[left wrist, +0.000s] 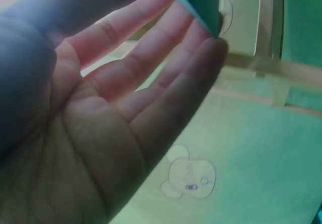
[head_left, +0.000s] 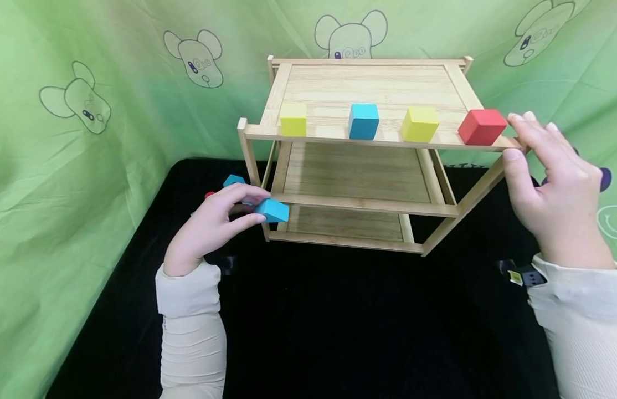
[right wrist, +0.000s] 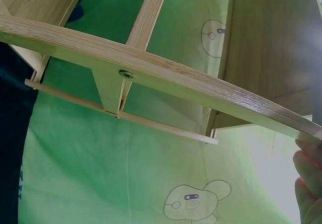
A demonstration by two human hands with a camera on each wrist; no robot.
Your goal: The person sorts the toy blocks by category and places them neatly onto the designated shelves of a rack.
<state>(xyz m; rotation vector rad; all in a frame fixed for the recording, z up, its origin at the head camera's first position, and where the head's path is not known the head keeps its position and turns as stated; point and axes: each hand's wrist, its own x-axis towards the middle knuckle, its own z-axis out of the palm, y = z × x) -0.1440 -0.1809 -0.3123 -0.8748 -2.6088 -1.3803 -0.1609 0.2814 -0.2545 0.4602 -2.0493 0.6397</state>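
My left hand (head_left: 209, 227) pinches a blue block (head_left: 272, 210) between thumb and fingertips, beside the front left leg of a wooden shelf rack (head_left: 368, 206). In the left wrist view the block (left wrist: 198, 2) sits at the fingertips, its top cut off by the frame. My right hand (head_left: 562, 177) grips the rack's front right top corner, thumb in front and fingers over the side. Just left of those fingers is a red block (head_left: 483, 127). The same top edge bears a yellow block (head_left: 293, 119), a blue block (head_left: 364, 121) and another yellow block (head_left: 420, 124).
Behind the left hand lies another blue block (head_left: 234, 180), with a bit of a red object (head_left: 209, 194) beside it, both partly hidden. The rack has two lower shelves and stands on black cloth (head_left: 338, 310). Green printed curtain (head_left: 124, 33) surrounds it.
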